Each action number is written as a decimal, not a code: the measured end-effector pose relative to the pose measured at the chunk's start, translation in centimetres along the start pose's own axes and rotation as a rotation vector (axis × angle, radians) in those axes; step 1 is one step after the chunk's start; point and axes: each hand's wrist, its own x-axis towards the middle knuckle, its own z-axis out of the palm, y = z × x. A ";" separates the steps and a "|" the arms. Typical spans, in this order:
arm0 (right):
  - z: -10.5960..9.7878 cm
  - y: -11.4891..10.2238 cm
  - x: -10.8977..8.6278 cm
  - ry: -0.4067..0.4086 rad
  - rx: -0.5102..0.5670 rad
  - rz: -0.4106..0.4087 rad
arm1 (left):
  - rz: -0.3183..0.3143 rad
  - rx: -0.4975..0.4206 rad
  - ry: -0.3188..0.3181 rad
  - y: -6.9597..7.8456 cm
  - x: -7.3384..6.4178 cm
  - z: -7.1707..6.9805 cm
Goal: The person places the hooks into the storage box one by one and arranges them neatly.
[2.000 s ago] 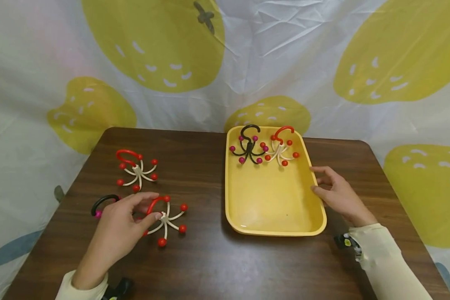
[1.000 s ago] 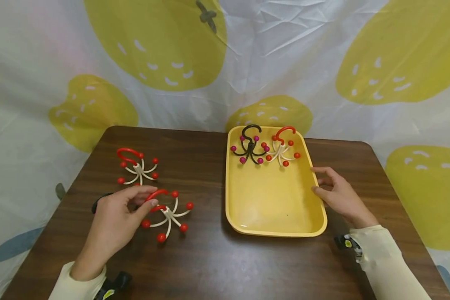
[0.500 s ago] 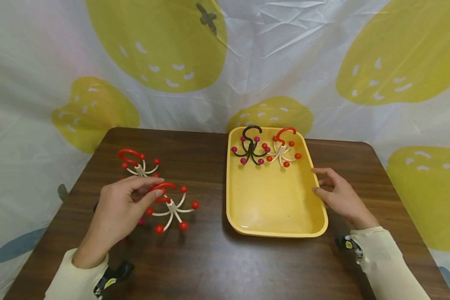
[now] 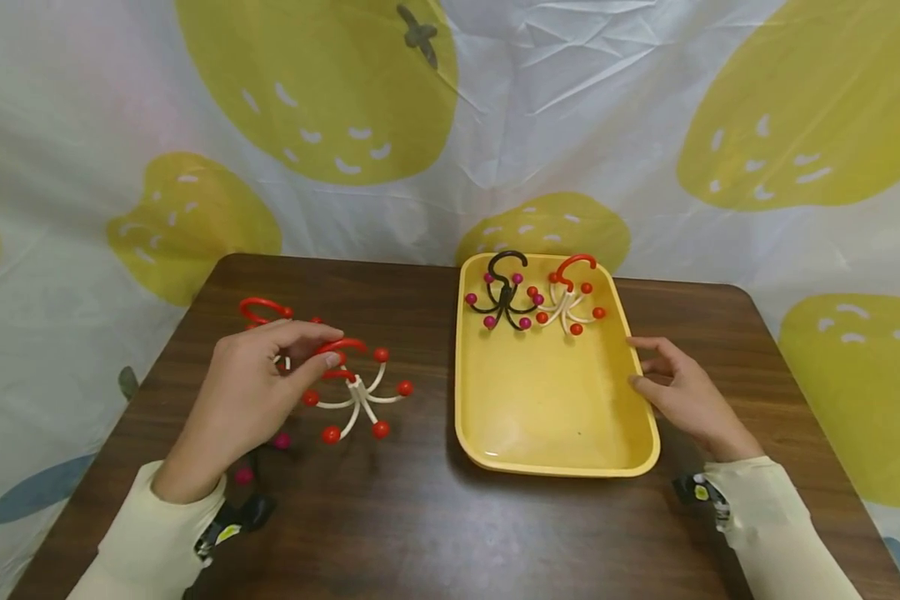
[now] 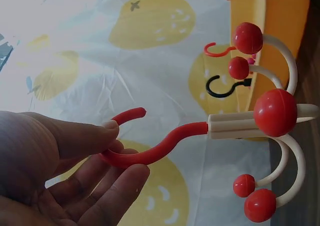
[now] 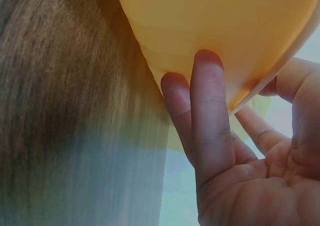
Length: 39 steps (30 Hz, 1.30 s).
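Observation:
My left hand (image 4: 251,387) pinches the red hook of a red-and-cream multi-arm hook hanger (image 4: 357,392) between thumb and fingers. The hanger's curved cream arms end in red balls and hang over the table's left half. In the left wrist view the red hook (image 5: 175,138) lies between thumb and fingertips. My right hand (image 4: 686,396) holds the right side of a yellow tray (image 4: 555,392), thumb at the rim and fingers against the outer wall (image 6: 210,25). At the tray's far end lie a black hanger with magenta balls (image 4: 505,296) and another red-and-cream hanger (image 4: 566,304).
Behind my left hand, a further red-hooked hanger (image 4: 258,308) lies partly hidden on the brown wooden table (image 4: 480,533). A black hanger with magenta balls (image 4: 244,475) is mostly covered by the hand. A lemon-print cloth (image 4: 555,125) hangs along the back.
My left hand has raised the red-and-cream hanger off the table and moved it slightly right and away from me. The right hand stays at the tray's side.

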 end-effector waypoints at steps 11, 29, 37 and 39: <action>0.0 -0.2 -0.1 -0.002 0.004 -0.003 | 0.033 -0.084 -0.005 2.0 2.2 0.4; -0.1 -0.1 -0.1 -0.004 0.000 0.008 | 0.102 -0.255 -0.018 4.4 4.9 2.5; -0.2 -0.1 0.0 -0.010 0.024 0.008 | 0.144 -0.325 -0.057 5.6 6.2 3.9; -0.2 -0.1 0.0 -0.013 0.031 0.009 | 0.147 -0.341 -0.078 5.9 6.5 4.3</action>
